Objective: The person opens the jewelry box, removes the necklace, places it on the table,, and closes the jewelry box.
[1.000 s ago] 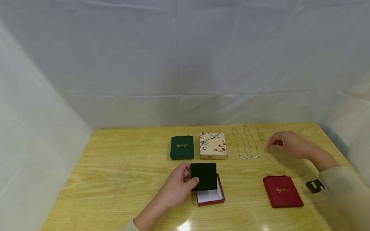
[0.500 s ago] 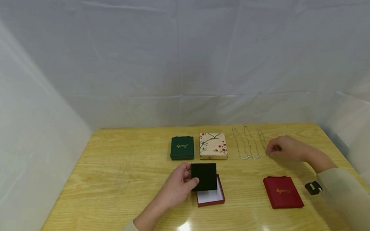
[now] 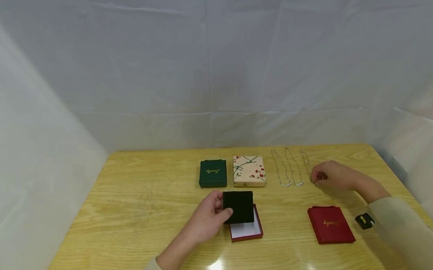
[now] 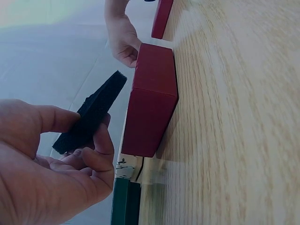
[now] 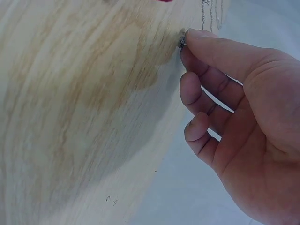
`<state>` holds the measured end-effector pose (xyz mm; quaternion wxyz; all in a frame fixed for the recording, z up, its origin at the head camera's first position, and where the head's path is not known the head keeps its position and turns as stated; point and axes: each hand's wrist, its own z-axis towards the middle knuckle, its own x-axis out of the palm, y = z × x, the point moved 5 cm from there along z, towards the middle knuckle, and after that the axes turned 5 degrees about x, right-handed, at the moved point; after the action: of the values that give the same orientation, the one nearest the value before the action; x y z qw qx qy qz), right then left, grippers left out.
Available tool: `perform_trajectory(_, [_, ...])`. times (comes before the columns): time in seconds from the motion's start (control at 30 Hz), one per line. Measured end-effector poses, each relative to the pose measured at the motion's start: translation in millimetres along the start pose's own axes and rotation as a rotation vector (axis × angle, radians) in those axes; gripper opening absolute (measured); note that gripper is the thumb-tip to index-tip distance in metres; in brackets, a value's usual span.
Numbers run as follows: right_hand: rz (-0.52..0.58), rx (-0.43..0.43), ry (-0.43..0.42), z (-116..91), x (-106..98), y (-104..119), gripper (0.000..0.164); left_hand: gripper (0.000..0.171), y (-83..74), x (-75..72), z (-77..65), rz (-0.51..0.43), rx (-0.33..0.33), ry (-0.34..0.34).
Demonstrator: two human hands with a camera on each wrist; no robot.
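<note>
My left hand (image 3: 207, 218) grips a square black foam pad (image 3: 238, 206) by its left edge, thumb on top. In the left wrist view the foam pad (image 4: 91, 112) tilts between thumb and fingers, apart from the red box base (image 4: 150, 98). Beneath the pad in the head view, that open base (image 3: 247, 238) shows a white inside, partly covered. At the right, my right hand (image 3: 334, 175) is at the lower end of the rightmost silver necklace (image 3: 305, 159). The right wrist view shows thumb and forefinger pinching its silvery end (image 5: 182, 42) at the tabletop.
Two more necklaces (image 3: 282, 168) lie stretched out left of the held one. A green box (image 3: 213, 173) and a floral box (image 3: 249, 172) stand behind the pad. A red lid (image 3: 331, 225) lies front right, near a small black object (image 3: 364, 221) beside the right sleeve.
My right hand has come down and slightly left to the necklace's lower end, and its fingers have closed there. The left hand and foam pad have stayed nearly still.
</note>
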<state>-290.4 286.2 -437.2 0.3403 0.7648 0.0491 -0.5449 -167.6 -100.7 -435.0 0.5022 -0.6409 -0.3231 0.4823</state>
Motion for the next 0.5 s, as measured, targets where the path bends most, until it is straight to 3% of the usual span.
perform_trajectory(0.5, [-0.018,0.024,-0.053,-7,-6,13,0.009,0.045,-0.1,2.2,0.0,-0.013,-0.009,0.002])
